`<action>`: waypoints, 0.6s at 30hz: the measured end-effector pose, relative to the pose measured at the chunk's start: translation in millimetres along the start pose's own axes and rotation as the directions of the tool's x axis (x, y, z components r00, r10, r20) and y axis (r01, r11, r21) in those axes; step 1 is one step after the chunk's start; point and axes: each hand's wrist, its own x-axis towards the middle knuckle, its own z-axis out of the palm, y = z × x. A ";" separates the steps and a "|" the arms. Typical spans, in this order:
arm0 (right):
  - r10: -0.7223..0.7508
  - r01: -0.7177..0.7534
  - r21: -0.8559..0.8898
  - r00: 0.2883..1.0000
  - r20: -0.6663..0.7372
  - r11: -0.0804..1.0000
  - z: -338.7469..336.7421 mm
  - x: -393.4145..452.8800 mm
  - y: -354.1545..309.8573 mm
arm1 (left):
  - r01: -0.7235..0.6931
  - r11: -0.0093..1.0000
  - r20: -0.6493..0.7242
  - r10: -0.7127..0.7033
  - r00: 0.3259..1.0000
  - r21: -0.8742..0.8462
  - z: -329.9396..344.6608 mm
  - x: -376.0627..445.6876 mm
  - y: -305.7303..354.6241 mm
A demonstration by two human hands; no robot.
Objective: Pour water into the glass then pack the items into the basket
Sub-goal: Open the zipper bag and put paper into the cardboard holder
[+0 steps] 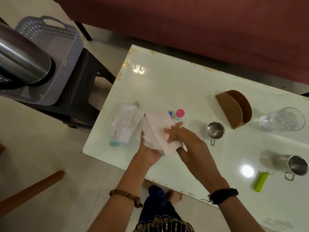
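Observation:
My left hand [149, 154] holds a stack of white napkins [157, 129] from below, over the table's near left part. My right hand [187, 141] lies on top of the napkins with fingers straight, pressing them. The grey lattice basket [50, 41] stands on a dark stool to the left of the table, with a steel bottle [25, 57] in it. The clear glass [282, 119] lies on its side at the table's right. Two steel cups [214, 130] [297, 165] stand on the table.
The white table [167, 81] also carries a clear plastic pouch [125, 126], a pink-capped small bottle [179, 113], a brown cardboard holder [234, 108] and a green object [260, 181]. A maroon sofa [200, 22] runs behind. A wooden stick [30, 191] lies at lower left.

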 end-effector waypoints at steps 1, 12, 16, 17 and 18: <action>-0.013 0.016 -0.072 0.999 0.041 0.997 1.1 -2.5 3.2 | 0.020 0.998 0.030 -0.018 0.999 -0.063 1.5 -2.9 -0.9; 0.286 -0.289 0.278 0.957 0.052 0.916 8.9 -7.2 -6.7 | 0.058 0.983 0.172 -0.028 0.985 -0.173 -1.8 -12.8 -5.2; 0.250 -0.248 -0.061 0.967 0.036 0.967 16.1 0.9 -7.2 | 0.070 0.978 0.135 -0.044 0.990 -0.198 1.7 -20.3 -3.1; 0.210 -0.203 -0.129 0.977 0.044 0.971 19.1 1.7 -5.6 | 0.064 0.976 0.134 -0.036 0.990 -0.210 0.8 -20.3 -4.4; 0.178 -0.167 -0.177 0.983 0.049 0.970 21.8 1.9 -4.1 | 0.053 0.975 0.140 -0.023 0.990 -0.216 -1.4 -19.3 -5.9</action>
